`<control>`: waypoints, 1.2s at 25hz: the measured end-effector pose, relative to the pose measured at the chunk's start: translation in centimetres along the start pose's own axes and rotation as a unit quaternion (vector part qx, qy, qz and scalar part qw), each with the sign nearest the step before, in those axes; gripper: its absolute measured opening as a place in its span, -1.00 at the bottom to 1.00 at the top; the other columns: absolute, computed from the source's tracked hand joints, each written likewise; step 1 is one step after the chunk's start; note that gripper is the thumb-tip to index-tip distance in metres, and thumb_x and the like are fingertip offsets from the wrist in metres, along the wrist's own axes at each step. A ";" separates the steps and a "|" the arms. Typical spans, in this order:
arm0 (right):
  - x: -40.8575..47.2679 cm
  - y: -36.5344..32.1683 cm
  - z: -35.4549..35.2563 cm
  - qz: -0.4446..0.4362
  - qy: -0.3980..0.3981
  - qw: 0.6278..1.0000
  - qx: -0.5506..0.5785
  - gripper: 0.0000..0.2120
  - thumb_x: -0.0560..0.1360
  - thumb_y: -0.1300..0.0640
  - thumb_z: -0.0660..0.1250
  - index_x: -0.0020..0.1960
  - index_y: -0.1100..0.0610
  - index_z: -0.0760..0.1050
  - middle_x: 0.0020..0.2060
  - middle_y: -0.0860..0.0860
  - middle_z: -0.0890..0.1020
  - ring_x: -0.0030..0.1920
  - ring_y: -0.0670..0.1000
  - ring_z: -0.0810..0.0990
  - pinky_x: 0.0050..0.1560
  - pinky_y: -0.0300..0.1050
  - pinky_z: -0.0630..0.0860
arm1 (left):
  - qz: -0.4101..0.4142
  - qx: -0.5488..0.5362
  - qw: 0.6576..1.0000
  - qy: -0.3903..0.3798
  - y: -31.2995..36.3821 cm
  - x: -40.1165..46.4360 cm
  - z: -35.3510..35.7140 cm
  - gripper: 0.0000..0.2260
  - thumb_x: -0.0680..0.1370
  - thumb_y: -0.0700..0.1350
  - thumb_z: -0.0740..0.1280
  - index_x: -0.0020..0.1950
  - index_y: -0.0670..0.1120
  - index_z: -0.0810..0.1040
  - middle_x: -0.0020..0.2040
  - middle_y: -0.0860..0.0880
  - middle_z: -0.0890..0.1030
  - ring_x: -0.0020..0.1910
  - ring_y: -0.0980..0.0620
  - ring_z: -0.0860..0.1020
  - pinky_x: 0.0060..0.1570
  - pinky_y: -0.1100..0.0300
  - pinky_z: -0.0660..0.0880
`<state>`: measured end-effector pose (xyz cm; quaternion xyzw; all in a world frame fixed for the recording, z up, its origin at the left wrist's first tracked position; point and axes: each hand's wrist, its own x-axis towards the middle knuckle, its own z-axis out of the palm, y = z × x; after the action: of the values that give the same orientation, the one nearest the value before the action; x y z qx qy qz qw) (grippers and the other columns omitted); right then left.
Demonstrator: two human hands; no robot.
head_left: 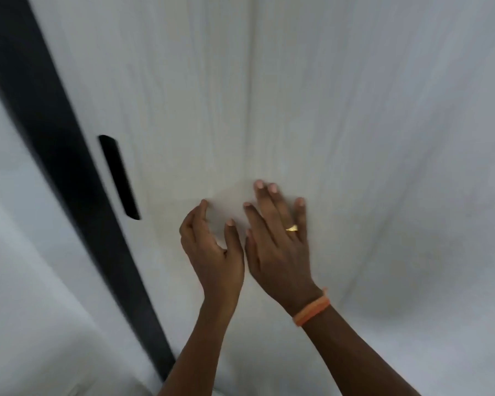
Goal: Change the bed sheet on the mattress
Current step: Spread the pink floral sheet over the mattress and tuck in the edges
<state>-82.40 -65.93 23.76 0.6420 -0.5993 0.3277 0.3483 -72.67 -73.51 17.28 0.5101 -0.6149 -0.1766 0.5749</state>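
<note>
A white bed sheet point(355, 124) covers the mattress and fills most of the view, with a long crease running up its middle. My right hand point(277, 247) lies flat on the sheet with fingers spread; it wears a gold ring and an orange wristband. My left hand point(215, 252) is beside it, touching the sheet, with fingers and thumb slightly bent around a small raised patch of fabric. The picture is blurred, so I cannot tell whether the left hand pinches the cloth.
A dark strip point(69, 167) runs diagonally down the left, like a gap or bed frame beside the mattress. A short dark slot point(119, 178) shows next to it. More white surface point(17, 281) lies left of the strip.
</note>
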 end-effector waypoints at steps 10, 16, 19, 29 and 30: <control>-17.4 18.7 -24.3 0.365 0.223 0.899 -0.092 -0.71 0.50 0.20 0.37 0.21 0.21 0.52 0.18 0.13 0.50 0.22 0.02 0.44 0.19 0.02 0.41 | 0.243 -0.305 0.866 -0.314 25.0 -24.2 8.2 -0.80 0.52 -0.23 0.36 0.14 -0.12 0.54 0.12 0.05 0.51 0.07 0.06 0.53 -0.02 0.12 0.56; -29.0 26.6 -39.3 0.519 0.284 0.799 -0.106 -0.83 0.52 0.25 0.38 0.07 0.08 0.51 -0.05 -0.10 0.60 -0.05 -0.06 0.59 -0.03 -0.13 0.48 | 0.193 -0.367 0.743 -0.525 37.7 -41.9 12.9 -0.82 0.54 -0.16 0.36 0.12 0.00 0.51 0.08 0.16 0.54 -0.03 0.12 0.56 -0.17 0.35 0.54; -35.4 30.3 -46.2 0.602 0.318 0.728 -0.078 -0.88 0.53 0.22 0.37 0.04 0.06 0.52 -0.19 -0.13 0.62 -0.13 -0.10 0.61 -0.13 -0.28 0.47 | 0.165 -0.374 0.691 -0.596 43.2 -50.3 15.1 -0.82 0.55 -0.19 0.36 0.10 0.02 0.52 0.06 0.16 0.56 -0.05 0.14 0.57 -0.24 0.40 0.51; -57.0 40.8 -66.1 0.748 0.461 0.473 -0.063 -0.95 0.55 0.24 0.32 -0.01 0.16 0.54 -0.21 0.09 0.66 -0.23 -0.03 0.56 -0.26 -0.26 0.43 | -0.002 -0.274 0.566 -0.778 55.5 -76.4 26.9 -0.89 0.53 -0.18 0.34 0.00 0.01 0.58 -0.07 0.03 0.64 -0.12 -0.02 0.61 -0.05 -0.07 0.61; -58.9 42.3 -67.8 0.753 0.474 0.450 -0.071 -0.94 0.55 0.23 0.31 0.01 0.17 0.54 -0.20 0.11 0.66 -0.23 -0.04 0.56 -0.26 -0.27 0.42 | -0.012 -0.263 0.549 -0.793 57.0 -79.4 28.3 -0.89 0.54 -0.18 0.34 0.01 0.00 0.58 -0.06 0.01 0.63 -0.11 -0.03 0.62 -0.06 -0.04 0.61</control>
<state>-128.73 21.31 13.48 -0.3426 -0.6114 0.6719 0.2398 -136.37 5.78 13.43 -0.0044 -0.7410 -0.6703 -0.0398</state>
